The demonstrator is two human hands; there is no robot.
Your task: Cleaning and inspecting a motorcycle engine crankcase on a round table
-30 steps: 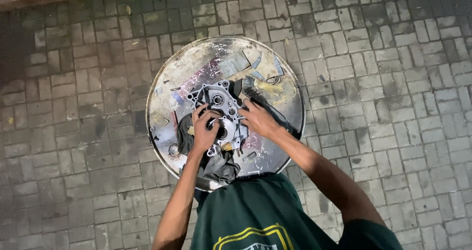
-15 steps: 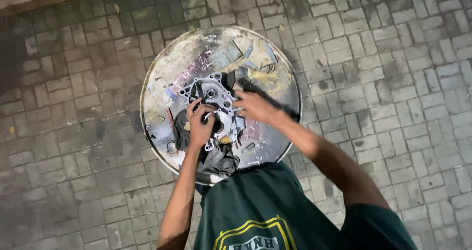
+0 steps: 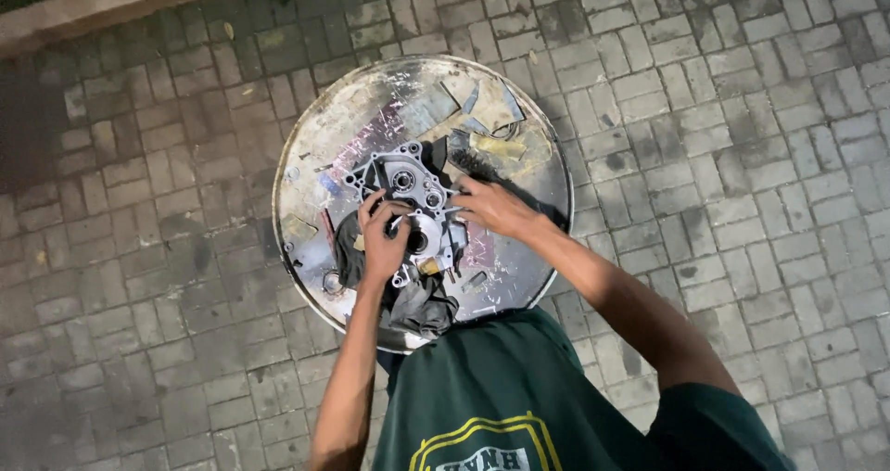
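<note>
Round metal tray [image 3: 519, 100], scuffed and stained, sits at frame centre on grey brick paving [image 3: 742, 156]. Flat scraps of card or metal [image 3: 496, 109] lie in its upper right part, a dark brush [image 3: 473, 162] just below them. Dark rag [image 3: 422, 309] at its lower edge. Pale concrete kerb [image 3: 102, 3] runs across upper left corner.
</note>
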